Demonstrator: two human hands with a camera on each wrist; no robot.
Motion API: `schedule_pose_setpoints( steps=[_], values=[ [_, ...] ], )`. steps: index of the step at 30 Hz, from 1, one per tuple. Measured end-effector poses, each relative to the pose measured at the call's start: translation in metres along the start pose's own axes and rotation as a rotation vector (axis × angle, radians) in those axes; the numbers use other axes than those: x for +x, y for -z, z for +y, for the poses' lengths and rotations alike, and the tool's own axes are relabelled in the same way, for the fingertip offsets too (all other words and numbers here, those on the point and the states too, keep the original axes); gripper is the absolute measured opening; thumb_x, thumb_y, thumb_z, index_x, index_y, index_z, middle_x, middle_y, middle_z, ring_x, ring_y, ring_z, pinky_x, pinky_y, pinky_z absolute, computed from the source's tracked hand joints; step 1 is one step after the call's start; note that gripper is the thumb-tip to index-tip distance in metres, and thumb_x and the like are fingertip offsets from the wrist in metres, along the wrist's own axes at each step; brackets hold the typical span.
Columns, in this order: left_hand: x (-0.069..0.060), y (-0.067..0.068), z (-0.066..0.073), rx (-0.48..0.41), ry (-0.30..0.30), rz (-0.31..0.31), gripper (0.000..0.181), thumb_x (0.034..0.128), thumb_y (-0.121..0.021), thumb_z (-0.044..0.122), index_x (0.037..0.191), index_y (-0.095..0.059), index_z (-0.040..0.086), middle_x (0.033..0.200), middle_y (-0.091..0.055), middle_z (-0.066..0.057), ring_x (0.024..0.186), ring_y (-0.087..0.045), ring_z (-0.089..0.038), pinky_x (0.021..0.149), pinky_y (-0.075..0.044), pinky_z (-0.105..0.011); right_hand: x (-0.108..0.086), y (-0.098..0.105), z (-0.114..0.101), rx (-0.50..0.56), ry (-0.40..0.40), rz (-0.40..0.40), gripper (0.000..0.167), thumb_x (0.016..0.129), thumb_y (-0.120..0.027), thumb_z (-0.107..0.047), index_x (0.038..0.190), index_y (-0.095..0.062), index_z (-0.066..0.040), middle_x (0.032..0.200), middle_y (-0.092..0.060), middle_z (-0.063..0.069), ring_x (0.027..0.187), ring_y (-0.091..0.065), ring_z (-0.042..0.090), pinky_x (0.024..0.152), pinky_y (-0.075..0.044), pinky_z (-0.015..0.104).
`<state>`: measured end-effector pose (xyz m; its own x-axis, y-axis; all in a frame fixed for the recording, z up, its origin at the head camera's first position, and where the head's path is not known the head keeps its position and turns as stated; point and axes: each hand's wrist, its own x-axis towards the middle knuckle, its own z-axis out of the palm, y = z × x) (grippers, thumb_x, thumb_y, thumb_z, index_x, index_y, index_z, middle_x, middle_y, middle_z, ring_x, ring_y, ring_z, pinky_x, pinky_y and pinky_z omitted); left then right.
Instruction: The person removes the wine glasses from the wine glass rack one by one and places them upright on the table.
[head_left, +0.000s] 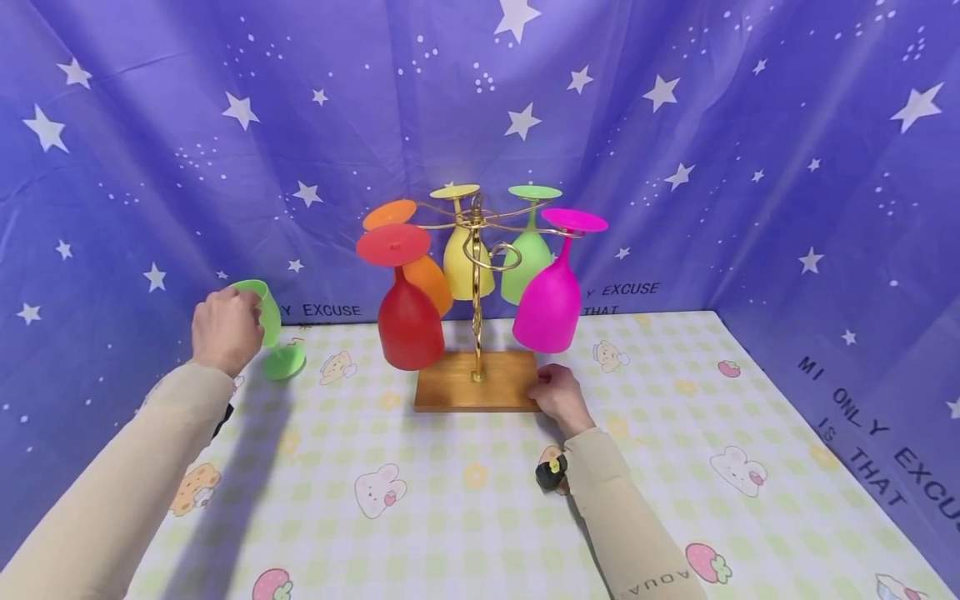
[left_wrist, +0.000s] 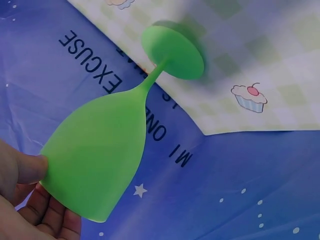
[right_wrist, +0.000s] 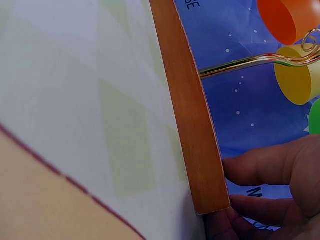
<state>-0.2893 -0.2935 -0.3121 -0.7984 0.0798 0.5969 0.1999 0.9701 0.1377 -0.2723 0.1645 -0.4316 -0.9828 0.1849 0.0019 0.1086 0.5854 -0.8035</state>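
At the table's back left, my left hand [head_left: 227, 327] pinches the rim of a light green goblet [left_wrist: 100, 145] between thumb and fingers. The goblet leans with its foot [left_wrist: 172, 52] low by the tabletop; whether it touches is hard to tell. My right hand [head_left: 558, 398] grips the right end of a wooden base [right_wrist: 192, 115], thumb above and fingers at its edge. From this base rises a gold goblet rack [head_left: 477, 308]. Upside down on it hang red [head_left: 411, 325], orange [head_left: 429, 282], yellow [head_left: 467, 262], green [head_left: 525, 262] and magenta [head_left: 551, 304] goblets. One front-right loop [head_left: 506, 256] holds none.
A checked cloth with cartoon prints covers the table [head_left: 480, 517]. Blue star-printed curtains [head_left: 600, 125] stand behind it and at both sides. A small dark object with a yellow spot [head_left: 552, 472] shows by my right wrist.
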Motion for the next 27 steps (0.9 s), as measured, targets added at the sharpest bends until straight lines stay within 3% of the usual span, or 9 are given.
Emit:
schedule_pose_setpoints(
  steps=[13, 27],
  values=[
    [-0.001, -0.0055, -0.0042, 0.036, 0.034, -0.032, 0.016, 0.0778, -0.055, -0.001, 0.091, -0.064, -0.005, 0.088, -0.058, -0.029, 0.082, -0.051, -0.052, 0.069, -0.038, -0.061, 0.0008, -0.0014, -0.0005, -0.011, 0.011, -0.014, 0.039, 0.069, -0.062, 0.001, 0.107, -0.061, 0.009, 0.104, -0.063, 0.023, 0.093, -0.057, 0.034, 0.085, -0.048, 0.044],
    [0.003, -0.0098, 0.003, 0.042, 0.037, -0.06, 0.019, 0.0812, -0.056, 0.003, 0.095, -0.066, -0.004, 0.093, -0.059, -0.029, 0.087, -0.052, -0.051, 0.073, -0.038, -0.062, 0.0015, 0.0016, 0.0005, -0.023, 0.003, -0.021, 0.041, 0.071, -0.062, 0.001, 0.111, -0.06, 0.01, 0.109, -0.062, 0.025, 0.097, -0.058, 0.035, 0.087, -0.048, 0.044]
  ],
)
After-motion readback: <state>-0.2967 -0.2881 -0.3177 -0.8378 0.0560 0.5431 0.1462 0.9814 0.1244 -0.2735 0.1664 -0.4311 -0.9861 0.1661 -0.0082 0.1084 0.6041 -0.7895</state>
